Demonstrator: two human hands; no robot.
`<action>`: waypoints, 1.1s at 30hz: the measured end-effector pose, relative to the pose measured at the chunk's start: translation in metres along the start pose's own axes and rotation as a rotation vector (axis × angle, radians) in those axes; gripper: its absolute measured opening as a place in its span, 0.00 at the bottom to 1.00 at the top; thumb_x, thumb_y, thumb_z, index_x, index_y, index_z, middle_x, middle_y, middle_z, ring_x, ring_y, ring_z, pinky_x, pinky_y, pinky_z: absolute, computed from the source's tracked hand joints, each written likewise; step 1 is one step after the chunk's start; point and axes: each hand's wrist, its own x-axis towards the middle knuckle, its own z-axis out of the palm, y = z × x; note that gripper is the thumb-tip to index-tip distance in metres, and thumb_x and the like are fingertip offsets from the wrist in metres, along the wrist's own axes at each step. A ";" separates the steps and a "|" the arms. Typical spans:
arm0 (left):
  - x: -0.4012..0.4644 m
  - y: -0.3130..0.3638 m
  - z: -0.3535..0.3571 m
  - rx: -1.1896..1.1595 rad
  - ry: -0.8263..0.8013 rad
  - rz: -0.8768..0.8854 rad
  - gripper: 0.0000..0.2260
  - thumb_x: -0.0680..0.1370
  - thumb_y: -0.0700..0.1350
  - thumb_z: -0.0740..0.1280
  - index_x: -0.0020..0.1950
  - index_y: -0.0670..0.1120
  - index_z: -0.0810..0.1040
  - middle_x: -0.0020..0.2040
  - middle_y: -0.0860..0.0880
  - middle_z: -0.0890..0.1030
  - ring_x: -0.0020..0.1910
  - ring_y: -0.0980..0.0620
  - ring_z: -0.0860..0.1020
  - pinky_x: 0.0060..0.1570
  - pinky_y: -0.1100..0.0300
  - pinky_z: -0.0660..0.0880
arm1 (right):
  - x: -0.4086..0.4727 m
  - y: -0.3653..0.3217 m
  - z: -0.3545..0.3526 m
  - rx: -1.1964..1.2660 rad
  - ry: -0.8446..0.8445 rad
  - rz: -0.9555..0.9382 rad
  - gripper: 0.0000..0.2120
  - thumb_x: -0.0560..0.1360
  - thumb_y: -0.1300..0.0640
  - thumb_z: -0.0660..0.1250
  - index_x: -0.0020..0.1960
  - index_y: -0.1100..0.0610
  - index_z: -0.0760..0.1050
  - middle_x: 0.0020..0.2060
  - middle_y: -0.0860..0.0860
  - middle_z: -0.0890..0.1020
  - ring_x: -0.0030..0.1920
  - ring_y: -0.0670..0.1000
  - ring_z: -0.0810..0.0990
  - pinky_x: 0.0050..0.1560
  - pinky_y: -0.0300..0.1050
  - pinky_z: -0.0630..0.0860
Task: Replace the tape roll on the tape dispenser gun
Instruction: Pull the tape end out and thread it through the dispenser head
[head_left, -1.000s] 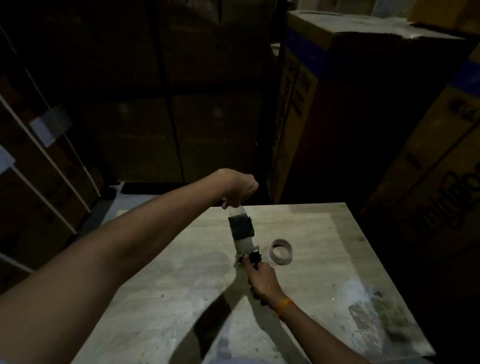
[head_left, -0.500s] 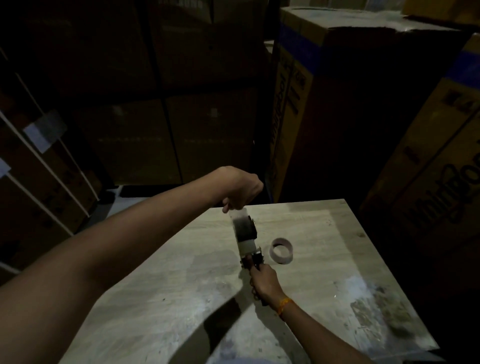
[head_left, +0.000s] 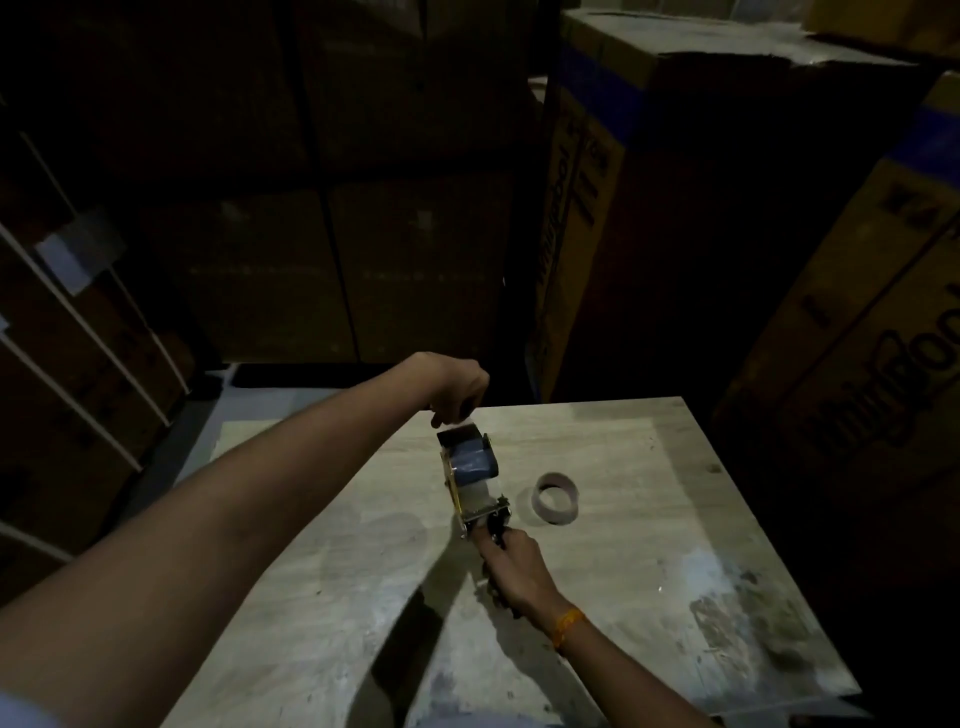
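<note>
Head view: my right hand (head_left: 514, 564) clenches dispenser gun (head_left: 470, 475) handle, steadying it; left hand (head_left: 457, 392) pinches tape end for threading; empty core (head_left: 556, 499) aside

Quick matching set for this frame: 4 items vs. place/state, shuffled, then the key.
1. left hand
2. right hand
3. empty tape core
4. tape dispenser gun

A. lying on the table, untouched
B. grips the handle, near end
C. held between both hands above the table
D. pinches at the gun's far end

Pairs: 1-D, 2-B, 3-A, 4-C
</note>
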 end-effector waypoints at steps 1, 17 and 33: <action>0.002 -0.001 0.003 0.001 -0.008 0.007 0.05 0.77 0.35 0.74 0.47 0.45 0.83 0.46 0.44 0.87 0.43 0.49 0.88 0.46 0.48 0.87 | -0.001 -0.002 0.000 -0.008 0.007 -0.003 0.28 0.80 0.33 0.61 0.31 0.54 0.70 0.22 0.49 0.74 0.20 0.48 0.72 0.24 0.38 0.68; 0.014 -0.019 0.036 -0.058 -0.020 0.002 0.08 0.76 0.39 0.76 0.55 0.45 0.86 0.45 0.49 0.89 0.45 0.54 0.87 0.49 0.54 0.85 | -0.012 -0.005 0.004 0.007 0.025 0.026 0.34 0.73 0.23 0.60 0.28 0.53 0.71 0.21 0.49 0.74 0.21 0.47 0.73 0.27 0.40 0.72; 0.016 -0.020 0.047 -0.128 0.124 -0.021 0.06 0.79 0.35 0.70 0.53 0.42 0.86 0.51 0.45 0.86 0.48 0.48 0.86 0.50 0.52 0.85 | -0.009 -0.008 -0.008 0.094 0.007 0.157 0.38 0.70 0.20 0.61 0.29 0.57 0.72 0.25 0.56 0.75 0.22 0.53 0.73 0.26 0.40 0.71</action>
